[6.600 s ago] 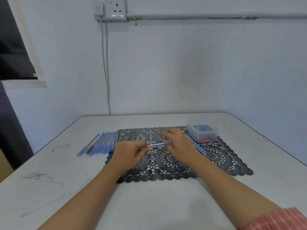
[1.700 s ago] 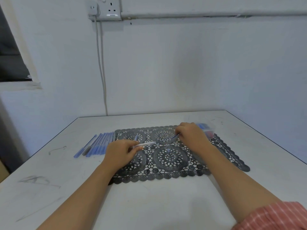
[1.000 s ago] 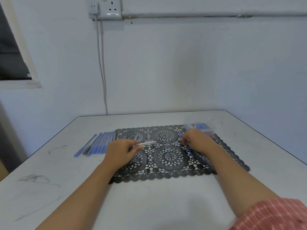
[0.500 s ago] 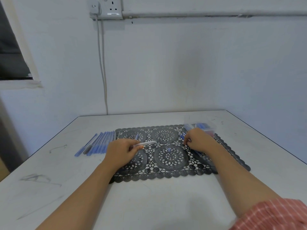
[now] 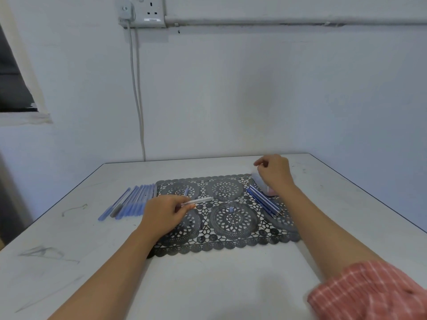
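A black lace placemat (image 5: 231,236) lies on the white table (image 5: 208,285). My left hand (image 5: 163,215) pinches a clear pen barrel (image 5: 201,200) that points right over the mat. My right hand (image 5: 275,173) hovers with curled fingers over a small clear plastic box (image 5: 269,190), hiding most of it. The hand is blurred, so whether it pinches anything cannot be told. A bundle of blue refills (image 5: 263,200) lies slanted on the mat's right part. A small blue cap (image 5: 230,209) stands mid-mat, and a short blue piece (image 5: 186,192) lies further left.
Several blue pens (image 5: 131,202) lie in a row on the table left of the mat. The table meets a white wall at the back, with a socket (image 5: 147,12) and a hanging cable (image 5: 138,100). The table's right edge (image 5: 369,195) runs diagonally.
My right hand lifted off the blue refills and moved back and right, over the plastic box. My left hand kept the clear barrel in place.
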Available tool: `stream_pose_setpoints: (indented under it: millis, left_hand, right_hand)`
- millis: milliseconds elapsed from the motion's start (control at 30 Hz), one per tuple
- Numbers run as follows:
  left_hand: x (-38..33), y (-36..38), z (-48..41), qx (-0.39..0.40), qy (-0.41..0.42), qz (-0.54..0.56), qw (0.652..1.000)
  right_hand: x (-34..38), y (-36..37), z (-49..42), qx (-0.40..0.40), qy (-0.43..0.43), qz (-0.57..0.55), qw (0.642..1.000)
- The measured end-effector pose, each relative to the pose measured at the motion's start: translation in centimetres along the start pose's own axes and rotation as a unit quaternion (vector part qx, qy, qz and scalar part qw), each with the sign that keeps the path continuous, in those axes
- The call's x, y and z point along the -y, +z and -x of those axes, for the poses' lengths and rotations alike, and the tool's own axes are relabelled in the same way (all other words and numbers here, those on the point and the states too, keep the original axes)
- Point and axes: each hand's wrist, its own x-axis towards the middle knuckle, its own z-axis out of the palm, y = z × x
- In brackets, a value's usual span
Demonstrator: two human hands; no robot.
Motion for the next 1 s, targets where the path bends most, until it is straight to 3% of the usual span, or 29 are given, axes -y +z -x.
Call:
stream_pose_setpoints:
  millis: [133,233,367,600,1000]
  left_hand:
    - [0.0,0.1,-0.1,-0.006,-0.004,0.003,1.0]
    - [0.1,0.2,-0.1,0.002,-0.004,0.003,1.0]
    - [0.2,0.3,-0.3,-0.003,-0.001,0.015,1.0]
    - [0.4,0.8,-0.5,-0.013,0.025,0.012,1.0]
    - [0.5,0.9,-0.5,-0.017,0.033,0.001,0.999]
  right_hand:
    - [-1.4,-0.1,-3.8,0.058,0.075,0.102,0.99]
    - [-1.6,-0.2,-4.9,0.145,0.094,0.23,0.958]
    - [-1.4,0.1,-5.3,0.241,0.106,0.312,0.913]
    - [-1.4,1.0,-5.9,0.252,0.106,0.357,0.893]
    - [-2.0,1.6,-5.8,0.238,0.093,0.326,0.91]
